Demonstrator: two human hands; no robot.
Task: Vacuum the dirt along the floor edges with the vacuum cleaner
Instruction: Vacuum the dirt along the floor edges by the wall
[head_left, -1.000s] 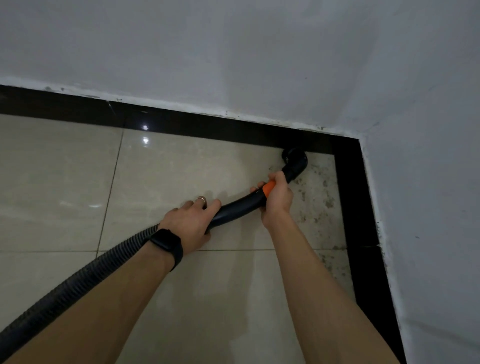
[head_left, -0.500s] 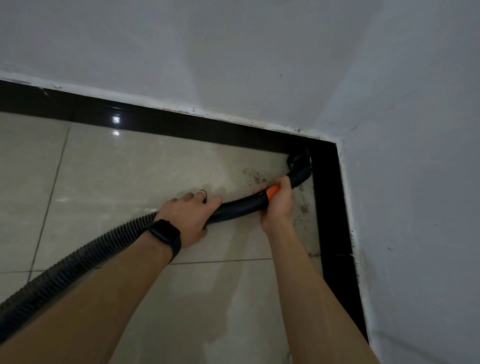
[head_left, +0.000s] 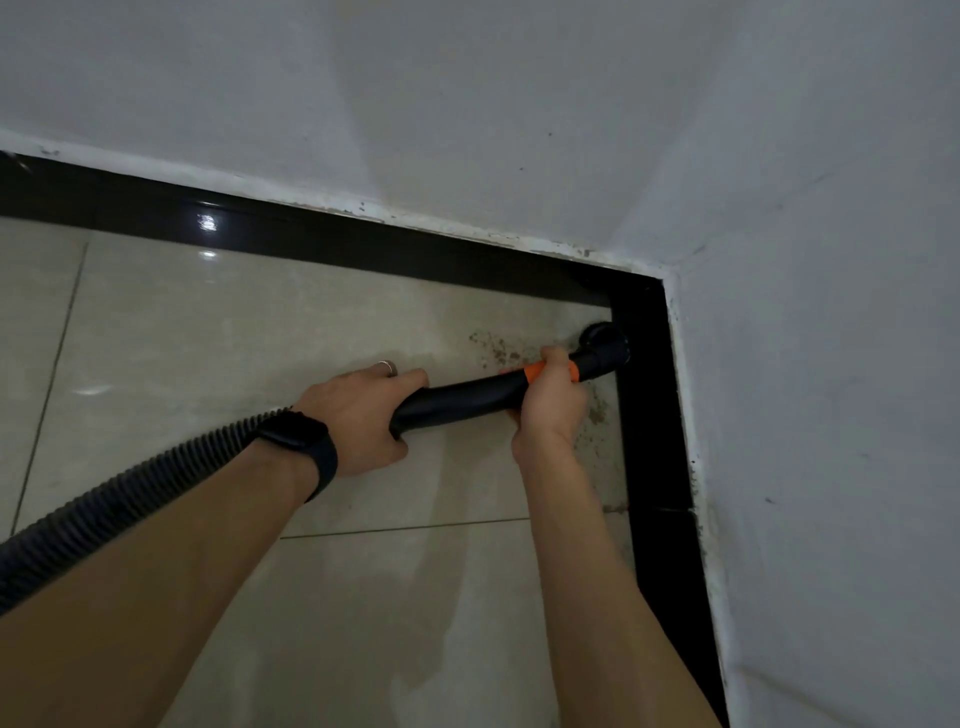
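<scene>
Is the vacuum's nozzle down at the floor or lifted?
Down: the black plastic vacuum nozzle sits at the glossy black skirting, among brown dirt specks.

The hose (head_left: 130, 483) runs off the left edge with its far end out of view, and its join with the tube (head_left: 462, 397) is hidden behind the left hand (head_left: 358, 415) and the watch (head_left: 301, 441). That hand's fingertips curl out of sight under the tube, while the right hand (head_left: 550, 410) covers part of the orange collar (head_left: 535, 371) and some of the dirt (head_left: 493, 348). The mouth of the nozzle (head_left: 605, 351) cannot be seen, nor whether it touches the skirting (head_left: 649, 441); both forearms are cut off by the bottom edge.
</scene>
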